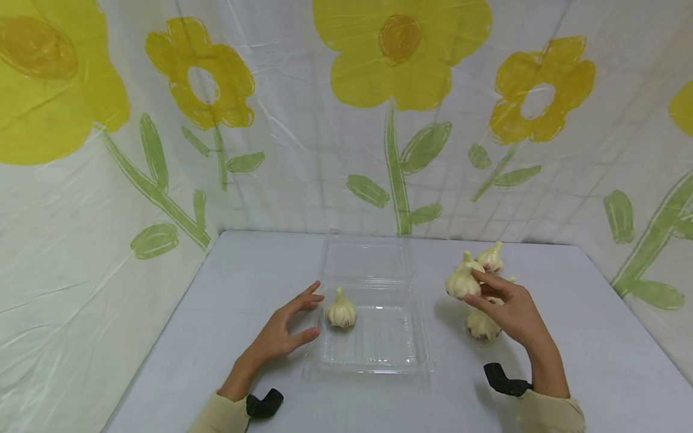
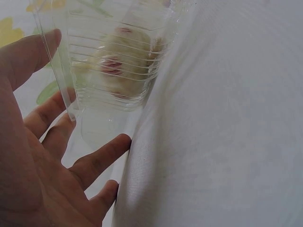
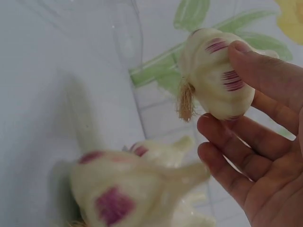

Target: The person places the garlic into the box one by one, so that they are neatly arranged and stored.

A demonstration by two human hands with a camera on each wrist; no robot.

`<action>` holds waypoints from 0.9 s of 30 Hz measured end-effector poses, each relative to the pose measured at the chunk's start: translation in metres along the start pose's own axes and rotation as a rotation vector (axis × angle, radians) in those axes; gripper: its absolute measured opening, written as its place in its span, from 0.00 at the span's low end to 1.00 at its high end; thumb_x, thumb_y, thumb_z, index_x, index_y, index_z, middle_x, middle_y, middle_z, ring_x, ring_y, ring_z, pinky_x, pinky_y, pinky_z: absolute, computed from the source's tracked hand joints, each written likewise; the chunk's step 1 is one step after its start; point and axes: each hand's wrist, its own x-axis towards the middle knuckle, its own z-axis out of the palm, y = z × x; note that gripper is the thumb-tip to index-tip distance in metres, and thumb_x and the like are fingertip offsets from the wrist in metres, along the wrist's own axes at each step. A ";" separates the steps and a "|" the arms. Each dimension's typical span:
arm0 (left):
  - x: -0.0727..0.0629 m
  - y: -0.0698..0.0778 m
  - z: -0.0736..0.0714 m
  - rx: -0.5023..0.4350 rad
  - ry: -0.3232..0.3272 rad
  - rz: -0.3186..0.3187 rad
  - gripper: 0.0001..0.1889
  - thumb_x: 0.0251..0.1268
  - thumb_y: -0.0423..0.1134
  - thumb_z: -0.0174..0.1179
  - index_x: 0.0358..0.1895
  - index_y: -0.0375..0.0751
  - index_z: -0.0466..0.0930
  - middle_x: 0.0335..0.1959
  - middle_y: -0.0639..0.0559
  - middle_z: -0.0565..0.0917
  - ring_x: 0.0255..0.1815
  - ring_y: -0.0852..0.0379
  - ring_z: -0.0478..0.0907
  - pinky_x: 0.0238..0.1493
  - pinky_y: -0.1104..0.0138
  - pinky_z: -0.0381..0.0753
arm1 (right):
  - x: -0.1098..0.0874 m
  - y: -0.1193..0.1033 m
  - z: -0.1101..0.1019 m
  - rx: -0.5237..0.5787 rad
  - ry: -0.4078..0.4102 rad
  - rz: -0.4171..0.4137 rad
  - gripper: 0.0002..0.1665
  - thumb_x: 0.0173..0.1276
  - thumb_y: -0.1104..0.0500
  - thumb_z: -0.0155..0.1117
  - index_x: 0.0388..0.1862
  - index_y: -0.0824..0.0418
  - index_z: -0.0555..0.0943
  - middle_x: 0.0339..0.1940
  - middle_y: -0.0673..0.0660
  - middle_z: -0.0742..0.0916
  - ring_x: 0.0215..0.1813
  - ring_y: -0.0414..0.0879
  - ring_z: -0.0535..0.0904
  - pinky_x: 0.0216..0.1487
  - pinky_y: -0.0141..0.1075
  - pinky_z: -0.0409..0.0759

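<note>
My right hand [image 1: 506,307] pinches a garlic bulb [image 3: 218,73] between thumb and fingers, raised over the right side of the table; its purple streaks and dry root tuft show in the right wrist view. Below and behind it are several other garlic bulbs [image 1: 483,326], one of them close to the camera in the right wrist view. A clear plastic clamshell box [image 1: 379,368] lies with its lid folded back, and one garlic bulb [image 1: 341,310] sits upright in its left part. Spread fingers of my left hand [image 1: 284,325] are at the box's left rim, holding nothing.
The hinged lid [image 1: 368,261] reaches toward the table's back edge. Behind the white table [image 1: 260,258] hangs a pale curtain [image 1: 292,168] with painted yellow flowers. A black wrist mount [image 1: 264,403] sticks out from each sleeve.
</note>
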 end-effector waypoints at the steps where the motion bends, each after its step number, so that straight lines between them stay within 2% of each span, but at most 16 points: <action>1: 0.000 0.000 0.000 0.000 -0.001 -0.004 0.30 0.64 0.38 0.68 0.70 0.42 0.73 0.82 0.47 0.61 0.66 0.46 0.80 0.68 0.41 0.72 | 0.001 -0.001 0.002 -0.001 0.004 -0.006 0.35 0.69 0.50 0.71 0.72 0.58 0.75 0.64 0.63 0.83 0.47 0.18 0.76 0.45 0.25 0.79; 7: 0.000 0.000 0.000 0.004 0.006 -0.002 0.30 0.64 0.37 0.68 0.70 0.41 0.73 0.82 0.47 0.61 0.66 0.47 0.80 0.67 0.39 0.72 | 0.002 -0.010 0.009 0.014 -0.009 -0.026 0.35 0.68 0.51 0.73 0.72 0.57 0.76 0.65 0.62 0.84 0.49 0.20 0.76 0.47 0.25 0.80; 11: 0.000 0.000 0.000 -0.003 0.011 -0.009 0.30 0.63 0.38 0.68 0.70 0.42 0.73 0.82 0.51 0.61 0.66 0.47 0.80 0.67 0.37 0.71 | 0.003 -0.016 0.016 0.076 -0.019 -0.068 0.34 0.66 0.55 0.75 0.70 0.58 0.77 0.64 0.61 0.85 0.49 0.22 0.79 0.47 0.26 0.82; 14: 0.000 0.000 0.001 -0.019 0.010 -0.023 0.30 0.63 0.38 0.68 0.70 0.43 0.74 0.82 0.52 0.61 0.67 0.47 0.79 0.68 0.36 0.70 | 0.004 -0.020 0.022 0.123 -0.030 -0.106 0.34 0.65 0.57 0.75 0.70 0.57 0.78 0.60 0.61 0.87 0.49 0.25 0.82 0.48 0.26 0.82; 20: 0.000 0.001 0.001 -0.010 0.004 -0.021 0.30 0.64 0.38 0.68 0.70 0.42 0.73 0.82 0.49 0.61 0.67 0.47 0.79 0.68 0.37 0.71 | 0.005 -0.026 0.032 0.103 -0.037 -0.132 0.34 0.63 0.56 0.77 0.69 0.52 0.79 0.57 0.55 0.87 0.48 0.28 0.82 0.51 0.25 0.81; 27: 0.000 0.003 0.000 -0.011 0.004 -0.004 0.31 0.63 0.36 0.68 0.70 0.41 0.73 0.82 0.45 0.61 0.66 0.45 0.80 0.67 0.38 0.72 | 0.007 -0.034 0.042 0.101 -0.074 -0.159 0.33 0.63 0.55 0.77 0.68 0.51 0.80 0.55 0.55 0.89 0.45 0.34 0.84 0.49 0.36 0.85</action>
